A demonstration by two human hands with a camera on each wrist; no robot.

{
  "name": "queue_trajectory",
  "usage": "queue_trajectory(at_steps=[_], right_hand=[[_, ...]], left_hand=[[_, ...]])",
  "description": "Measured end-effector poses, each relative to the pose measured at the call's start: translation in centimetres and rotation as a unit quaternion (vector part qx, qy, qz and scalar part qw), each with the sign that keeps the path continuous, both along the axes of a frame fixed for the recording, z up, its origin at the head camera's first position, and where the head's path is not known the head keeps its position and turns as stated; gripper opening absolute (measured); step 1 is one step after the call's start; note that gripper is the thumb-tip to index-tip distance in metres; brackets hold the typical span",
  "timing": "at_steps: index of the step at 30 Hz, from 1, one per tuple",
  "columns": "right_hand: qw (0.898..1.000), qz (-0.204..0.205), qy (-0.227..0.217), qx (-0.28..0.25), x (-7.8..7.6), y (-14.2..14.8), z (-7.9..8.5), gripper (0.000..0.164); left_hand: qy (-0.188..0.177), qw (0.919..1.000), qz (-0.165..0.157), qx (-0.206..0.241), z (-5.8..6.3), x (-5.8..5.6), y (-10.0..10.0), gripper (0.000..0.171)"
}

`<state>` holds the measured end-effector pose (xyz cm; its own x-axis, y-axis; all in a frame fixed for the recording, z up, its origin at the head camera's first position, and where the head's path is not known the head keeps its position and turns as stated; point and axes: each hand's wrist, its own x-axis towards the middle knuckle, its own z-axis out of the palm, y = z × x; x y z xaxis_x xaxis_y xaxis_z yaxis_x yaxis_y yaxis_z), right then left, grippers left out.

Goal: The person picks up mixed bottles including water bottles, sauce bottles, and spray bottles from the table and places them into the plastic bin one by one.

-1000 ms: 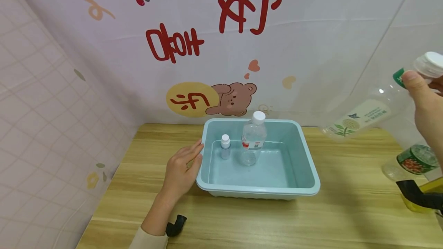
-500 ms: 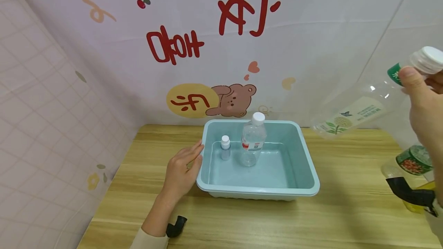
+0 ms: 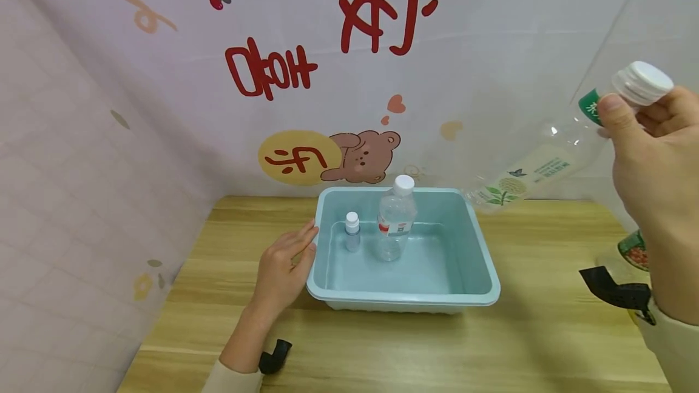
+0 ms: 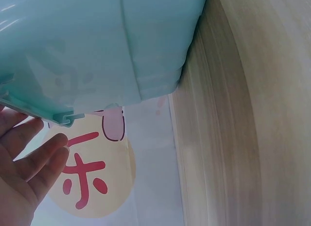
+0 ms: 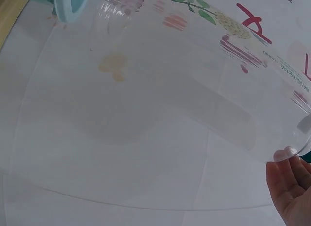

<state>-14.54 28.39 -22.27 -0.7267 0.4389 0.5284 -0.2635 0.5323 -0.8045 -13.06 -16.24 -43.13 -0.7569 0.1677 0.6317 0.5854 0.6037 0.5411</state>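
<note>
In the head view my right hand (image 3: 655, 144) grips a large clear plastic bottle (image 3: 551, 156) near its neck, below the white cap. The bottle is tilted, its base pointing down-left close to the tub's back right corner. In the right wrist view the bottle (image 5: 194, 70) spans the upper part, with fingertips (image 5: 286, 175) against it. My left hand (image 3: 286, 262) rests against the left rim of a light blue tub (image 3: 404, 301), its fingers fairly straight. Inside the tub stand a clear bottle (image 3: 395, 223) with a white cap and a small white-capped bottle (image 3: 352, 235).
A bottle with a green label (image 3: 633, 251) lies at the right, partly hidden by my right forearm. Something yellow (image 3: 633, 317) shows below it, mostly covered. A printed cloth wall (image 3: 491, 77) rises behind the wooden table (image 3: 382, 350).
My right hand has moved left with the large bottle, bringing its base from the table's right side to near the tub. My left hand has stayed on the rim.
</note>
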Motion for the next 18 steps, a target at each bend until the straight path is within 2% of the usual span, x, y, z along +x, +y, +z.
queue_trajectory(at_steps=[4, 9, 15, 18], right_hand=[[0.998, 0.032, 0.044, -0.021, -0.5, -0.8, 0.2, 0.030], [0.991, 0.070, 0.105, -0.041, -1.1, -1.7, -0.1, 0.020], [0.986, 0.104, 0.117, -0.051, -1.3, -2.6, -0.8, 0.023], [0.983, 0.126, 0.126, -0.037, -1.3, -3.0, -1.3, 0.025]], left_hand=[[0.002, 1.0000, 0.000, 0.000, 0.2, 0.0, -0.1, 0.032], [0.006, 1.0000, -0.001, -0.001, 0.2, 0.0, -0.2, 0.033], [0.005, 1.0000, -0.002, 0.002, 0.2, -0.1, -0.1, 0.033], [0.004, 1.0000, -0.002, 0.003, 0.2, -0.1, -0.1, 0.033]])
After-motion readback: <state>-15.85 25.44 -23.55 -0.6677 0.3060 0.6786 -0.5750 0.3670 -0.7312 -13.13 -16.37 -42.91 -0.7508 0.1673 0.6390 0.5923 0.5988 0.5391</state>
